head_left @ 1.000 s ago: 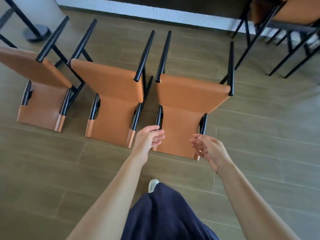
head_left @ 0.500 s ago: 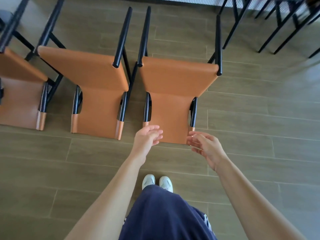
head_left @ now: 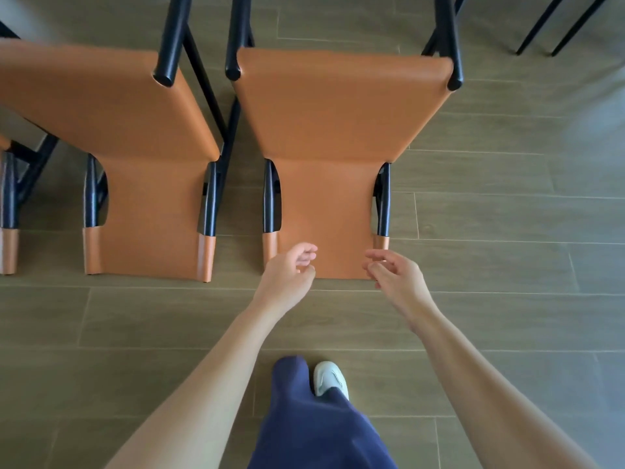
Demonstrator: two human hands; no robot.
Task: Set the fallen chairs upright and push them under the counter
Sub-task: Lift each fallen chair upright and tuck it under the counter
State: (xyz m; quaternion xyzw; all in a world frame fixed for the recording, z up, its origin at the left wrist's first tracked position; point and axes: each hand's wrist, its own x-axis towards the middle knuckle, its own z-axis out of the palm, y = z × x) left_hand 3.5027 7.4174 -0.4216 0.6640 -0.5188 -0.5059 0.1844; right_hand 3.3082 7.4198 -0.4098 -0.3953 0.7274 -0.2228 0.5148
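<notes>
Left hand (head_left: 290,272) and right hand (head_left: 394,274): both empty, fingers loosely curled and parted, nearer the backrest's near edge than a half-second before. Right fallen chair (head_left: 334,137): smooth tan leather, black tubular frame, on its back on grey-brown plank floor (head_left: 507,231). Left fallen chair (head_left: 135,147): matching, just beside.

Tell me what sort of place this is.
Probably a cafe or dining area, though that is a guess. Matching tan chairs with black metal frames lie tipped in a row on a wood-look plank floor, and more thin black furniture legs stand beyond them.
</notes>
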